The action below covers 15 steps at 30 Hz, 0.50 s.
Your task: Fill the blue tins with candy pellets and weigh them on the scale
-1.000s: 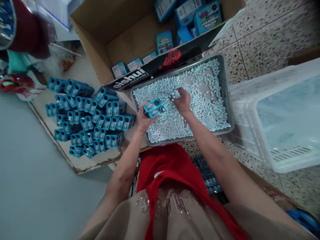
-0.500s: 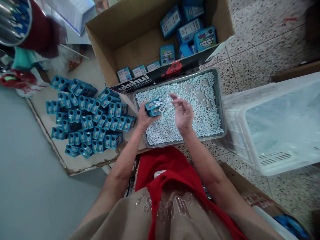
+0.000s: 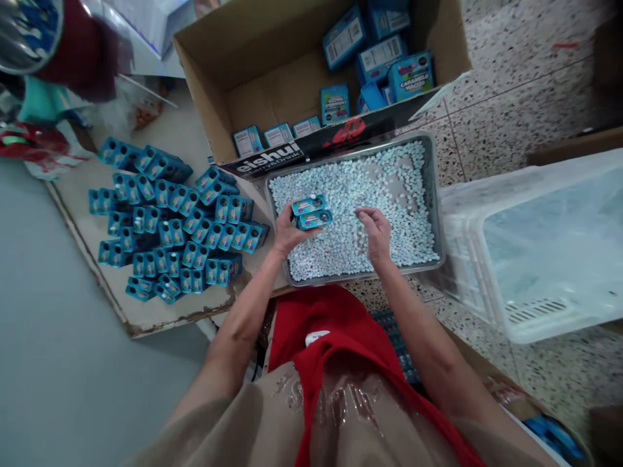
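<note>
My left hand [image 3: 287, 232] is closed around two small blue candy boxes [image 3: 314, 220], held side by side over the left part of a metal tray [image 3: 440, 214]. Each box shows a dark round hole in its top end. Small pale blue-white candies [image 3: 335, 250] cover most of the tray's bottom. Over the middle of the tray, my right hand [image 3: 378, 233] has its fingers curled in with thumb and fingertips together. Whatever they hold, if anything, is too small to make out. A gap separates it from the boxes.
Many similar blue boxes [image 3: 170, 201] stand in rows on the table at left. A cardboard carton [image 3: 263, 84] with larger blue boxes [image 3: 411, 78] sits beyond the tray. At right is a white plastic crate [image 3: 479, 259]. A steel-lined pot [image 3: 53, 45] occupies the upper left.
Loose candies that lay at the boxes' ends are gone, and their holes now show. My right hand has gone from spread fingers to curled ones and moved slightly right and down.
</note>
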Available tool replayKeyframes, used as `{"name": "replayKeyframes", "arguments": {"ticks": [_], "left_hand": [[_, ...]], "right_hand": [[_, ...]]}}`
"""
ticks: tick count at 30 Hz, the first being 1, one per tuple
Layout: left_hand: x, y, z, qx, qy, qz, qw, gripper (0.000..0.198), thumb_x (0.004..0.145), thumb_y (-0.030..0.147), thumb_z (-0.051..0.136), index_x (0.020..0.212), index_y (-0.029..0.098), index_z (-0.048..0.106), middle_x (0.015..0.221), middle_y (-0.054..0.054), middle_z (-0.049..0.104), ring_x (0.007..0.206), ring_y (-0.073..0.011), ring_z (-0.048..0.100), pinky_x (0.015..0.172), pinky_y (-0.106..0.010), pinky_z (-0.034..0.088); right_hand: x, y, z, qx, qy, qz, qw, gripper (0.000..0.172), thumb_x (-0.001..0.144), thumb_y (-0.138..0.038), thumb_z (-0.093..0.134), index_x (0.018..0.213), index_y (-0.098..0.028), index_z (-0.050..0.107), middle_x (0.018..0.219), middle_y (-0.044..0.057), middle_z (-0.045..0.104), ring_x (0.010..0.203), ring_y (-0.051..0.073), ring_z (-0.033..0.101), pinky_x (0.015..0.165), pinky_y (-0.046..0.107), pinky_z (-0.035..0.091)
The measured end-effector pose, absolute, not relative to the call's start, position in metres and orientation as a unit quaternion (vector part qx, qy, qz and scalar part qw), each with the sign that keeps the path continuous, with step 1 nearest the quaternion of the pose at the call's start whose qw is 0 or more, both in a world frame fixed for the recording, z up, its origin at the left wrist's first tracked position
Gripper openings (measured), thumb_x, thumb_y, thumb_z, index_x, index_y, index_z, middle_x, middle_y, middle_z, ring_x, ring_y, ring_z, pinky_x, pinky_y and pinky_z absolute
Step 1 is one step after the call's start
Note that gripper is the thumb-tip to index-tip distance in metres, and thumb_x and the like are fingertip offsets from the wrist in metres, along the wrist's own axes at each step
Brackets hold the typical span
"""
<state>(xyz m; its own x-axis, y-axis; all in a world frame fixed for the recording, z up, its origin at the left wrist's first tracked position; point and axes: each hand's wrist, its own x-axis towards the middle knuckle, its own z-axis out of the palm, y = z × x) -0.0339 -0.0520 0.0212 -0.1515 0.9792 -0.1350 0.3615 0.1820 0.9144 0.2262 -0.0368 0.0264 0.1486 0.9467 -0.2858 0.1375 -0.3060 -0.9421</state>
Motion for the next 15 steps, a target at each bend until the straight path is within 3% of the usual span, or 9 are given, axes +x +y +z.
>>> {"name": "replayKeyframes", "arguments": {"ticks": [3, 5, 7, 8, 10, 13, 15], "left_hand": [[-0.042, -0.056, 0.029, 0.493, 0.631, 0.403, 0.443, 0.095, 0.045, 0.064, 0.108, 0.118, 0.020, 0.068, 0.106, -0.005, 0.077, 0.101, -0.0294, 0.076, 0.100, -0.044, 0.061], [-0.043, -0.058, 0.032, 0.454, 0.611, 0.428, 0.487, 0.098, 0.041, 0.064, 0.109, 0.119, 0.021, 0.067, 0.108, -0.005, 0.076, 0.104, -0.0305, 0.076, 0.101, -0.044, 0.061], [-0.043, -0.060, 0.033, 0.411, 0.592, 0.449, 0.528, 0.103, 0.039, 0.063, 0.111, 0.121, 0.022, 0.065, 0.112, -0.006, 0.076, 0.109, -0.0316, 0.076, 0.102, -0.044, 0.061], [-0.043, -0.062, 0.034, 0.397, 0.584, 0.452, 0.544, 0.105, 0.037, 0.062, 0.111, 0.122, 0.022, 0.064, 0.115, -0.007, 0.075, 0.112, -0.0320, 0.075, 0.102, -0.043, 0.061], [-0.044, -0.063, 0.039, 0.391, 0.573, 0.444, 0.567, 0.109, 0.038, 0.062, 0.112, 0.125, 0.021, 0.063, 0.119, -0.009, 0.075, 0.115, -0.0333, 0.074, 0.104, -0.043, 0.061], [-0.056, -0.060, 0.062, 0.457, 0.559, 0.409, 0.558, 0.111, 0.043, 0.059, 0.112, 0.134, 0.019, 0.061, 0.129, -0.013, 0.073, 0.121, -0.0367, 0.073, 0.108, -0.046, 0.060], [-0.074, -0.054, 0.091, 0.554, 0.547, 0.372, 0.505, 0.108, 0.052, 0.049, 0.112, 0.142, 0.019, 0.060, 0.141, -0.018, 0.069, 0.131, -0.0394, 0.070, 0.115, -0.050, 0.057]], "right_hand": [[0.220, -0.034, 0.039, -0.570, -0.497, 0.542, 0.366, 0.057, 0.091, -0.071, 0.073, 0.125, -0.026, 0.072, 0.131, 0.012, 0.075, 0.127, 0.035, 0.070, 0.116, 0.057, 0.055], [0.211, -0.030, 0.049, -0.495, -0.570, 0.571, 0.322, 0.079, 0.086, -0.071, 0.080, 0.151, -0.031, 0.060, 0.161, 0.013, 0.060, 0.148, 0.038, 0.059, 0.122, 0.059, 0.052], [0.198, -0.024, 0.057, -0.441, -0.626, 0.582, 0.276, 0.104, 0.078, -0.069, 0.089, 0.165, -0.032, 0.046, 0.176, 0.013, 0.044, 0.158, 0.040, 0.048, 0.124, 0.061, 0.050], [0.190, -0.022, 0.060, -0.433, -0.638, 0.583, 0.255, 0.111, 0.074, -0.068, 0.092, 0.167, -0.031, 0.043, 0.175, 0.014, 0.045, 0.157, 0.041, 0.050, 0.122, 0.061, 0.052], [0.176, -0.019, 0.063, -0.448, -0.637, 0.587, 0.222, 0.109, 0.066, -0.068, 0.098, 0.157, -0.027, 0.052, 0.156, 0.016, 0.063, 0.138, 0.042, 0.065, 0.112, 0.060, 0.059], [0.162, -0.021, 0.068, -0.488, -0.624, 0.579, 0.194, 0.084, 0.060, -0.067, 0.098, 0.125, -0.025, 0.065, 0.111, 0.007, 0.078, 0.099, 0.036, 0.075, 0.091, 0.054, 0.066], [0.152, -0.022, 0.076, -0.487, -0.639, 0.566, 0.186, 0.071, 0.064, -0.062, 0.096, 0.116, -0.025, 0.065, 0.101, 0.004, 0.076, 0.090, 0.034, 0.074, 0.082, 0.050, 0.066]]}}
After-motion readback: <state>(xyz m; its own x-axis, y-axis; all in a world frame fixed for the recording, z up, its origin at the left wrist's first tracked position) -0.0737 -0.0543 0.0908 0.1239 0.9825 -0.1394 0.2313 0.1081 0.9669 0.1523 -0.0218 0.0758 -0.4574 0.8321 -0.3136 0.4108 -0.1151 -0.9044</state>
